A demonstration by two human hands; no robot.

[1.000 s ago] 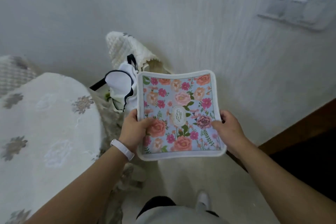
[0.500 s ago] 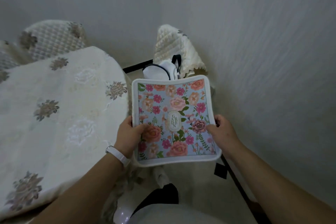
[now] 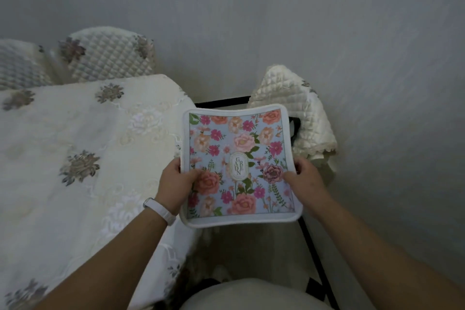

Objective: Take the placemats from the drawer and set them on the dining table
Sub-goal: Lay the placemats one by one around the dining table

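Between our two hands we held the floral placemat (image 3: 239, 166) flat and face up, in the air just beside the right edge of the dining table (image 3: 75, 133) and not resting on it. Our left hand (image 3: 176, 184) gripped its left border, thumb on the printed top and fingers hidden beneath; our right hand (image 3: 305, 178) gripped the right border the same way. Whether one mat or a thin stack lay in that grip we could not tell, though the near left corner hinted at a second layer. We judged the fetching done, since the mat was out and no drawer was in view, and the setting down was yet to be done. A white wristband (image 3: 159, 210) sat on our left wrist. Over the table lay a cream embroidered cloth (image 3: 141, 113), hanging past the edge, which we thought might ruck if the mat were slid on rather than lowered. Beyond the mat stood a chair with a quilted cover (image 3: 309, 118) close to the grey wall (image 3: 327, 20), its black frame (image 3: 314, 259) running down past our legs. That chair crowded the corner, so we judged a turn to the left was needed. Two more quilted chair backs (image 3: 108, 58) stood at the table's far side.
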